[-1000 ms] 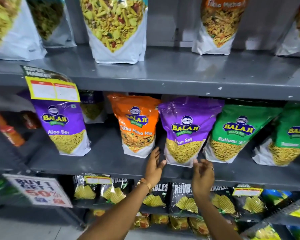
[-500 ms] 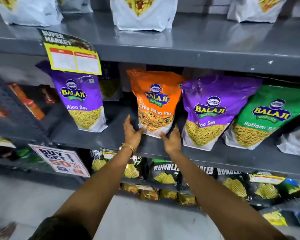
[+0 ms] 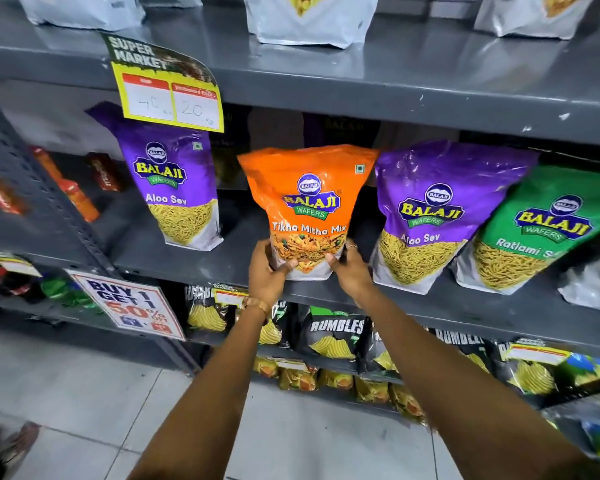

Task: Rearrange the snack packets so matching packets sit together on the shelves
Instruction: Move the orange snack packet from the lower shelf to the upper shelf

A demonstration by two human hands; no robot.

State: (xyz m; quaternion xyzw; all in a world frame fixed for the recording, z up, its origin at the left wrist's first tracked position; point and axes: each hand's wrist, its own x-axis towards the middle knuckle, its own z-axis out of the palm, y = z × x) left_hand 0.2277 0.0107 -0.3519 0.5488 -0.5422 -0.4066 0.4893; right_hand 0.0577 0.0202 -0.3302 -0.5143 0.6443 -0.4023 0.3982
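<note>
Orange Tikha Mitha Mix packet gripped at its base by left hand and right hand.

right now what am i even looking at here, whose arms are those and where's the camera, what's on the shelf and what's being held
There is no machine here. The arms belong to a person, and the single picture comes from a camera worn on their head, looking forward and down at a shop shelf.

On the middle shelf stand snack packets: a purple Aloo Sev packet on the left, an orange Tikha Mitha Mix packet, a second purple Aloo Sev packet and a green Ratlami packet. So the orange one sits between the two matching purple ones.

The left hand and the right hand grip the orange packet by its lower corners, fingers wrapped round the sides. Whether it is lifted or still resting on the shelf cannot be told.

Above are white-bottomed packets; below, black Rumbles packets.
</note>
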